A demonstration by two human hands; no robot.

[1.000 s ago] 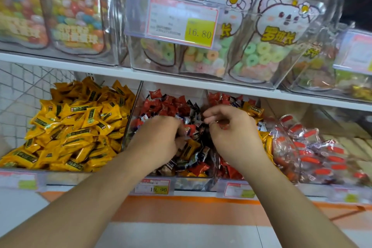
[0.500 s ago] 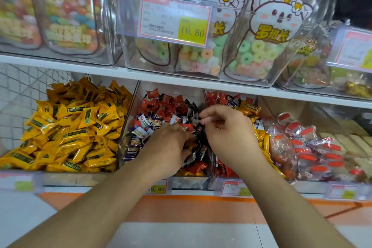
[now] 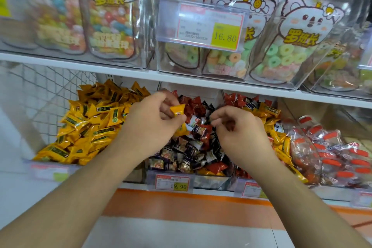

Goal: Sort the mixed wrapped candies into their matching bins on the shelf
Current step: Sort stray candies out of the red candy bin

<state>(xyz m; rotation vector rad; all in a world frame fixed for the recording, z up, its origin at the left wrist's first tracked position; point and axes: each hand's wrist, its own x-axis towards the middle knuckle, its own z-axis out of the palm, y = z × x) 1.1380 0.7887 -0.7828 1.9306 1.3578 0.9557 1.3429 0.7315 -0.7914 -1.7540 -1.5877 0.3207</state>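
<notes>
Two hands work over the middle bin of the lower shelf (image 3: 201, 84), and how each is held follows from the sorting. The left hand (image 3: 153, 123) has its thumb and fingers curled round a yellow-wrapped candy (image 3: 178, 109), pinching it just above the pile so that it sits clear of the others; at least one more yellow wrapper shows below the same fingers, though whether it is gripped or merely lying there I cannot tell. That candy looks out of place in the mixed bin (image 3: 201, 180), whose heap under the fingertips is mostly red and dark wrappers, so lifting it out is probably the step in hand.

The bin of yellow candies (image 3: 90, 127) lies just left of the left hand's knuckles, a short sideways reach away, which I judge is why that hand does the picking here.

The right hand (image 3: 237, 131) hovers over the same heap with its fingers curled inward, tips close to the thumb; a scrap of dark wrapper may sit at the fingertips, but I cannot tell whether anything is held. Beyond its knuckles to the right, another bin (image 3: 269, 127) holds yellow wrappers mixed with red, so plenty of sorting appears left. Further right sit clear packets with red ends (image 3: 326, 147).

A price tag (image 3: 172, 182) reading 19.90 hangs on the front below the wrists.
</notes>
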